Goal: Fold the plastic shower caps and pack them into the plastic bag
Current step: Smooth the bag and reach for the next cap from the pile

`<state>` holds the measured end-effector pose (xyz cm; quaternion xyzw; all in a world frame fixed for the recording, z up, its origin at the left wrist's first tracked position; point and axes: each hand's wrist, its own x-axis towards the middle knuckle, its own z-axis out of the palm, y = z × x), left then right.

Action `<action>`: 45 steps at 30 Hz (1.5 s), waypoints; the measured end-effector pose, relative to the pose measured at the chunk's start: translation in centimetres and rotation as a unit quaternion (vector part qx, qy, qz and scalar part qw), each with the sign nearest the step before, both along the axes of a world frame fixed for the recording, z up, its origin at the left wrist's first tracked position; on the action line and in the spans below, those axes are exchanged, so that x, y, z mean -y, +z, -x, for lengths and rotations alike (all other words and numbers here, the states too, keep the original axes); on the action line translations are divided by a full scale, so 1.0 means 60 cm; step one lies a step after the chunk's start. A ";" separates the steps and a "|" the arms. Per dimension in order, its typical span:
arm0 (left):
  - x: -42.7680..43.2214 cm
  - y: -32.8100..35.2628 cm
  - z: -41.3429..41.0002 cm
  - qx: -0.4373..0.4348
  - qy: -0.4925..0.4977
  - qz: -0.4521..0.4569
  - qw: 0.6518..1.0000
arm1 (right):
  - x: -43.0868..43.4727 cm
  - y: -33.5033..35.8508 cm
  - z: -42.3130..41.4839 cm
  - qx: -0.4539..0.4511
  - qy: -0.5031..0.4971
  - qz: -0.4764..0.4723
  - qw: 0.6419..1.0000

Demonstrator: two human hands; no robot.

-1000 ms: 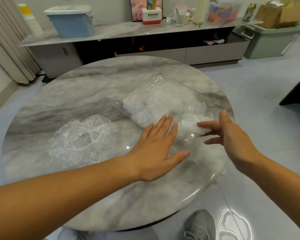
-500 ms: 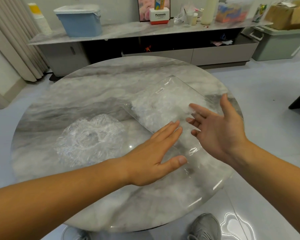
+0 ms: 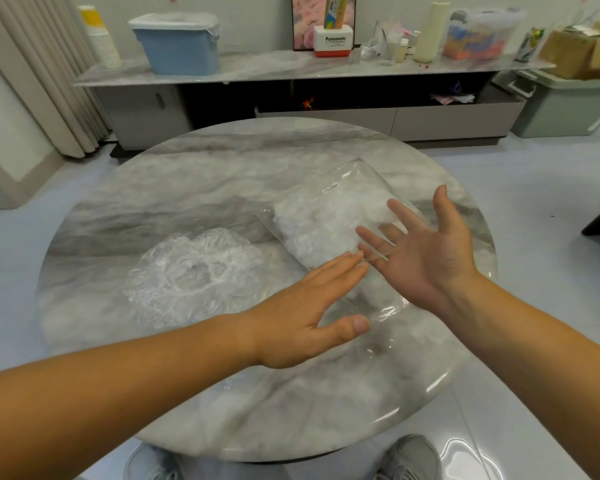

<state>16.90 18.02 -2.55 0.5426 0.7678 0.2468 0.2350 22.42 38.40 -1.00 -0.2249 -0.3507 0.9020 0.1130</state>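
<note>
Although neither hand is closed on anything, both are held at the work: the left hand (image 3: 305, 317) is laid flat, fingers straight and together, its fingertips appearing to rest on the edge of the plastic bag (image 3: 374, 296); the right hand (image 3: 426, 254) is held just over the bag, palm turned up and inward, fingers spread, nothing grasped; whether it touches the film cannot be told. The bag is found lying slantwise on the right half of the table (image 3: 187, 188); white caps (image 3: 312, 220) are bunched in its far end, while its near end lies flat and looks unfilled. One shower cap (image 3: 191, 277) is spread open and unfolded to the left of the bag, apart from both hands; packing is therefore judged part done. Risks are noted as follows: the bag is gripped by neither hand, so thin film on polished stone may be pushed askew or toward the near rim; the bunched contents may spring back through an unheld mouth; the loose cap, if folded hastily, may trap air and reopen at its gathered rim.
</note>
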 end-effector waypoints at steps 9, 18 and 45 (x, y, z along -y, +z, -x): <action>0.005 0.000 0.000 -0.021 0.002 0.011 1.000 | 0.008 0.010 -0.064 -0.004 -0.018 0.015 1.000; 0.005 -0.001 -0.014 -0.041 -0.013 0.021 0.999 | 0.011 0.002 -0.044 0.009 -0.018 0.024 1.000; 0.000 0.003 -0.013 -0.037 -0.002 0.035 0.999 | 0.013 0.022 -0.002 0.007 -0.073 0.060 0.996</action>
